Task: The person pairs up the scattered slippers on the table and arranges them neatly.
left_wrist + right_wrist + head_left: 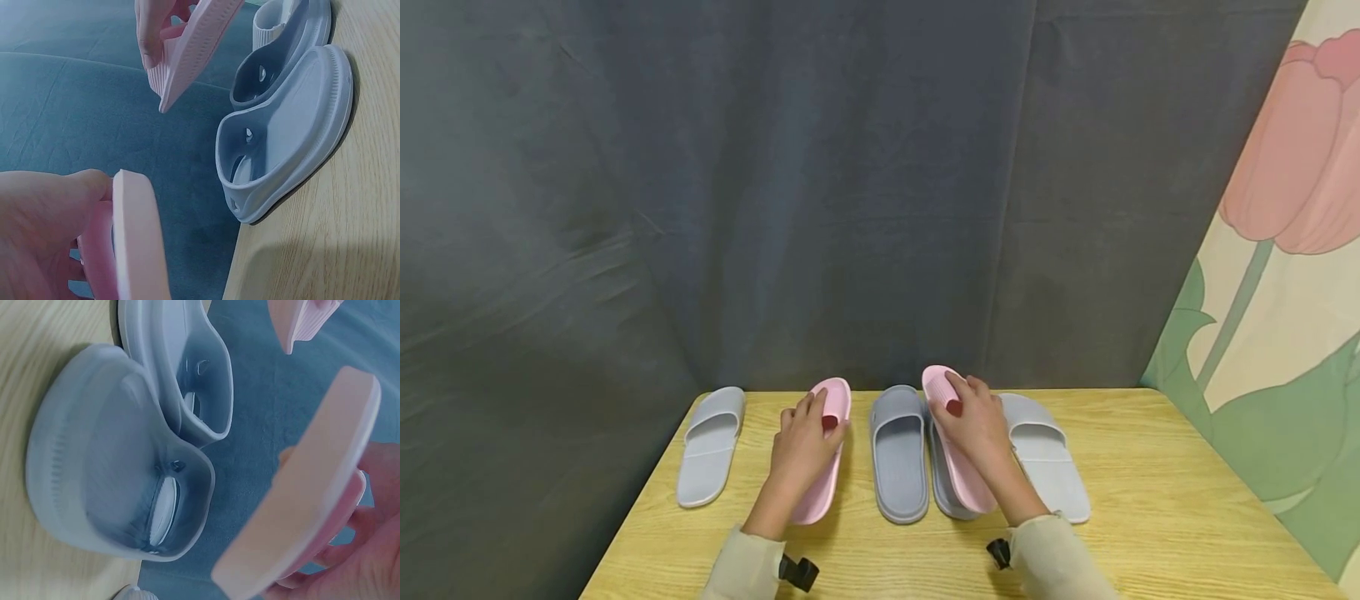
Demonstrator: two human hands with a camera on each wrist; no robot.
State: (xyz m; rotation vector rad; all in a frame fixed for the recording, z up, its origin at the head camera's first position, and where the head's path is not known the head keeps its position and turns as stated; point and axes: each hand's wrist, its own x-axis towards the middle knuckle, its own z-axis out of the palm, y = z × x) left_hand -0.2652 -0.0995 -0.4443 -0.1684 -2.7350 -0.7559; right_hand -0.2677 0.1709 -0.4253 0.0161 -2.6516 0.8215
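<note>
My left hand [801, 450] grips a pink slipper [817, 500] around its strap, thumb on one side and fingers on the other. A matching pink slipper [967, 482] is held by my right hand [979, 427] in the same way. Both wrist views show the pink soles raised off the table. Between my hands a blue-grey slipper [901, 479] lies on the wood. Its mate [942, 485] sits just right of it, partly hidden beneath the right pink slipper in the head view.
A pale grey slipper [706, 471] lies at the table's left edge. Another pale grey slipper [1057, 490] is right of my right hand. The wooden table [1180, 500] backs onto a dark curtain [850, 208], and a tulip-patterned wall [1285, 350] stands along the right.
</note>
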